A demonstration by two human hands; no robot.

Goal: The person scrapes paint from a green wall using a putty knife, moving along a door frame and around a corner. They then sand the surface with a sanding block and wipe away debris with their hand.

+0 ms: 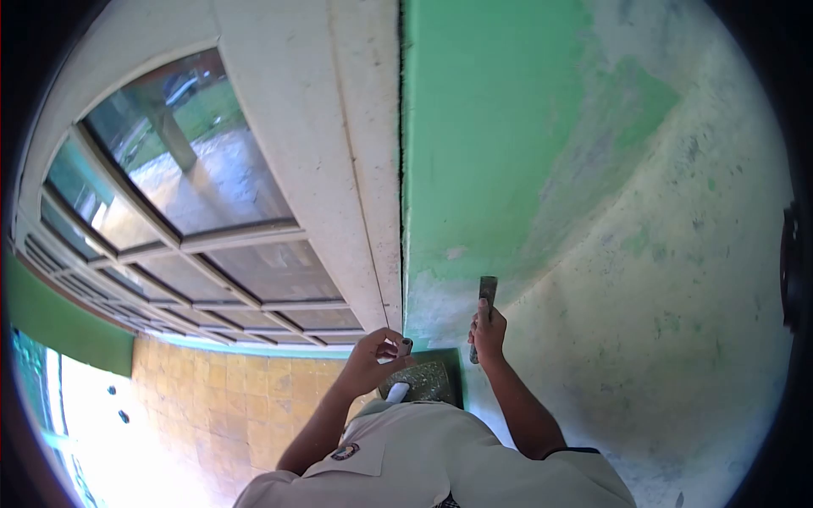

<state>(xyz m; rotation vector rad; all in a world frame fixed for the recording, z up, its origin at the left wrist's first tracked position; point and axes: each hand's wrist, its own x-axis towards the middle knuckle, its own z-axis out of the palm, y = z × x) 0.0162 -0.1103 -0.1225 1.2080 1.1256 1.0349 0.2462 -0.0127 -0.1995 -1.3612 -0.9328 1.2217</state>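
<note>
My right hand (pixel 489 332) is wrapped round a dark, flat scraper-like tool (pixel 489 288), held upright close to the wall where green paint (pixel 483 152) meets bare, pale plaster (pixel 677 305). Its blade points up and its lower end shows beneath my fist. My left hand (pixel 378 359) is closed, with fingers curled round a small dark object (pixel 406 346) too small to name. That hand is near the bottom of the white window frame (pixel 360 169), above a dark speckled surface (pixel 428 381).
White-framed glass panes (pixel 262 271) fill the left side. Below them lies a yellow tiled floor (pixel 203 398), with a green wall section (pixel 68 313) and bright light at the far left. A dark round-edged object (pixel 789 267) sits at the right edge.
</note>
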